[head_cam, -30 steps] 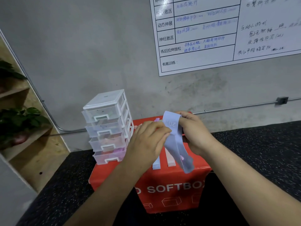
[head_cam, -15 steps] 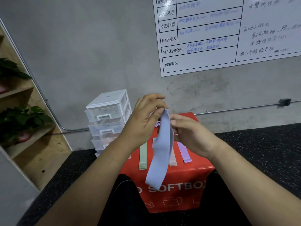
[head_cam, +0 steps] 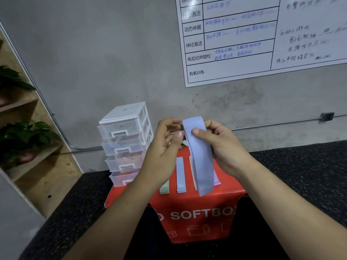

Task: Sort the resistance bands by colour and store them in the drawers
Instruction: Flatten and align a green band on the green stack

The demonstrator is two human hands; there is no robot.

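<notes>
A light blue resistance band (head_cam: 200, 158) hangs as a flat loop in front of me. My right hand (head_cam: 223, 147) pinches its top, thumb on the front. My left hand (head_cam: 163, 145) sits just left of the band's top edge with its fingers curled; whether they grip the band is unclear. Below, on the red box (head_cam: 197, 212), lie sorted strips: a green band (head_cam: 164, 187), a blue stack (head_cam: 180, 175), a pink one mostly hidden behind the hanging band, and a purple edge (head_cam: 217, 180). The clear four-drawer unit (head_cam: 124, 143) stands on the box's left, drawers closed.
The red box stands on a black speckled floor mat (head_cam: 300, 175) against a grey wall. A whiteboard (head_cam: 262, 34) hangs up right. Wooden shelves with green plants (head_cam: 24, 136) are at the left. A metal conduit runs along the wall.
The band's top passed from my left hand's pinch into my right hand's pinch. My left hand moved slightly left and down; the band hangs further right.
</notes>
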